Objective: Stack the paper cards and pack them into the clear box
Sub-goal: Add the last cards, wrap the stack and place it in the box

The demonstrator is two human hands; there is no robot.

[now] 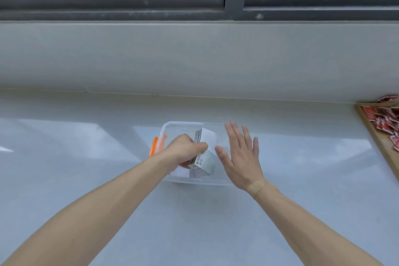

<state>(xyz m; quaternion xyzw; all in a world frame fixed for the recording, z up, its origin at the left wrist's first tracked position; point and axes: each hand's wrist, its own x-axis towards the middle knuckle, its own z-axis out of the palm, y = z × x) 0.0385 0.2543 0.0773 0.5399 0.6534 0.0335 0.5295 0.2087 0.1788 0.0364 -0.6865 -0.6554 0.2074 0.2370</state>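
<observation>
Cards-wise, your left hand [185, 147] is curled down over a stack of paper cards [204, 163] inside the clear box [194, 181], pinching them by the top edges. Another bunch [207, 138] stands behind it. Your right hand [239, 155] hovers flat with its digits spread over the box's right side, holding nothing. Paper this thin is probably light and slick, so I'd squeeze the stack across its long edges or it'll fan out.

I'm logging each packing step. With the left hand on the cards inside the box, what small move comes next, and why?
Probably lower the tilted stack of white paper cards flat into the clear plastic box and release. The left hand grips it inside; the right hand hovers open, empty.
</observation>
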